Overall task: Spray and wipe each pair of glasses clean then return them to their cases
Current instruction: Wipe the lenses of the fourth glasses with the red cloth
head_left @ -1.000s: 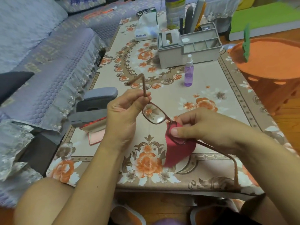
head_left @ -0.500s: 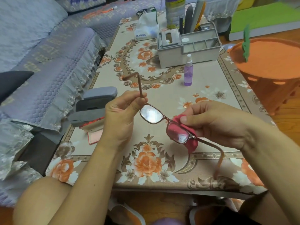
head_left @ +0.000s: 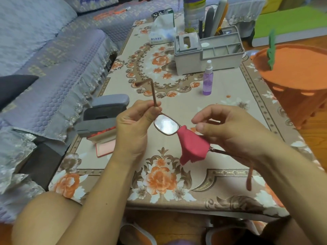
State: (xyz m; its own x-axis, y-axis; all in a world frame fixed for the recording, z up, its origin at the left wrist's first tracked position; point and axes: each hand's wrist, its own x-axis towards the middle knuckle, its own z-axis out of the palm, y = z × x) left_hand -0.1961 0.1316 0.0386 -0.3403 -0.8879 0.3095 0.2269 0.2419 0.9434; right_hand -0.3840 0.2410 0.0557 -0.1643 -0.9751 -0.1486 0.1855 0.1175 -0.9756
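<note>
- Okay, my left hand pinches the glasses at the hinge end of one temple, thumb and fingers curled round the brown arm; that temple sticks up and away toward the table's far end.
- My right hand sits over the other lens, which is covered by the red cloth. Fingers are curled with the thumb toward me, but I cannot tell whether they actually pinch the cloth or the frame under it (contact is hidden behind the cloth).
- The uncovered lens faces up at me, held in the air above the floral table, between both hands.
- The second temple runs out from under the cloth, below my right wrist, and hangs down toward the near table edge.
- Purple spray bottle stands upright on the table, well apart from the hands, just in front of the grey organiser box.
- A grey glasses case lies open near the left table edge, beside my left hand; a pink flat item lies just in front of it.
- Tissue pack at the far end; orange basket to the right of the table.
</note>
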